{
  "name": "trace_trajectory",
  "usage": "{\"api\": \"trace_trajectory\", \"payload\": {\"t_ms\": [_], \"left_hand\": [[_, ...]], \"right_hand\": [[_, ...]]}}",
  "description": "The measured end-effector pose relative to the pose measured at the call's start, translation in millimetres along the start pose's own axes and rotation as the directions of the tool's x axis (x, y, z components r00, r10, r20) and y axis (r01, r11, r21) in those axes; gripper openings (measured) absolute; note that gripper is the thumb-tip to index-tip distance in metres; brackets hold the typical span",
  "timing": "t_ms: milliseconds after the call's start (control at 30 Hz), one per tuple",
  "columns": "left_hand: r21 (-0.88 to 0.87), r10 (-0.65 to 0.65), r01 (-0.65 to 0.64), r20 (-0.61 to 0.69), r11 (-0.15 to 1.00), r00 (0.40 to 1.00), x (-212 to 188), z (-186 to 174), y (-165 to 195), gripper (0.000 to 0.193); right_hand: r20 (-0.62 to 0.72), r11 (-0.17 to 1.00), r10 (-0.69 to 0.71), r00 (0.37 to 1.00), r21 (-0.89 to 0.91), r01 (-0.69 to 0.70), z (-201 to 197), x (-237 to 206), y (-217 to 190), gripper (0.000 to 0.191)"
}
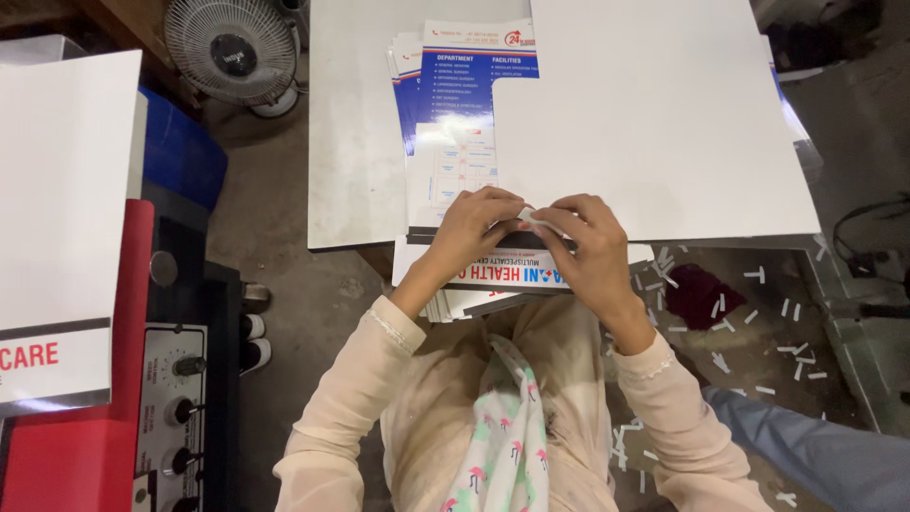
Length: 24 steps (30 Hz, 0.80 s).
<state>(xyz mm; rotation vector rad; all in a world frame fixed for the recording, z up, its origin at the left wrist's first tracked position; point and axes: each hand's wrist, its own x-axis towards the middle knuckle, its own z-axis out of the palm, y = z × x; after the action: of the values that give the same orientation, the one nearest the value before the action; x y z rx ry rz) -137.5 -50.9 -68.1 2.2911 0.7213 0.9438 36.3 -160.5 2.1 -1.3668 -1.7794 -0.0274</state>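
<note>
A white worktable [355, 142] stands over a floor littered with paper strips [758, 327]. At its near edge both hands pinch a small white strip [533, 221], left hand [474, 228] and right hand [588, 237] curled narrow with fingertips meeting over the printed folder [464, 142], which lies flat on its stack for steadiness. A large white sheet [664, 123] sits alongside, a fan [232, 47] beyond.

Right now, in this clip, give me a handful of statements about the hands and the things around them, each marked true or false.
1. Both hands pinch a small white strip at the edge of a printed folder stack. True.
2. The left hand rests on the fan. False: the fan stands apart, on the floor.
3. White paper scraps litter the floor. True.
4. The right hand turns a knob on the red machine. False: nobody touches the machine.
</note>
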Motion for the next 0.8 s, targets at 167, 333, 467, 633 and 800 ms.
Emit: {"api": "trace_trajectory", "payload": {"t_ms": [167,333,467,633,800], "left_hand": [[0.065,0.037,-0.038,0.027,0.997,0.999,-4.0,-0.6,1.8,0.019],[0.073,0.025,-0.027,0.040,0.997,0.999,-5.0,-2.2,4.3,0.022],[0.089,0.008,-0.013,0.058,0.996,0.998,-5.5,-1.7,5.4,0.019],[0.096,-0.003,-0.003,0.068,0.995,0.998,-5.2,-0.3,5.0,0.018],[0.111,-0.022,0.015,0.058,0.994,0.998,-4.2,-0.1,6.1,0.020]], "right_hand": [[0.070,0.998,0.027,0.997,-0.060,-0.023,6.2,14.4,-7.6,0.009],[0.241,0.995,0.049,0.969,-0.099,-0.025,6.2,24.4,1.3,0.003],[0.346,0.994,0.054,0.937,-0.109,-0.017,6.7,31.4,6.4,0.003],[0.447,0.993,0.090,0.890,-0.108,-0.046,7.6,42.1,14.6,0.003],[0.495,0.981,0.175,0.851,-0.011,-0.195,5.4,49.1,21.9,0.012]]}}
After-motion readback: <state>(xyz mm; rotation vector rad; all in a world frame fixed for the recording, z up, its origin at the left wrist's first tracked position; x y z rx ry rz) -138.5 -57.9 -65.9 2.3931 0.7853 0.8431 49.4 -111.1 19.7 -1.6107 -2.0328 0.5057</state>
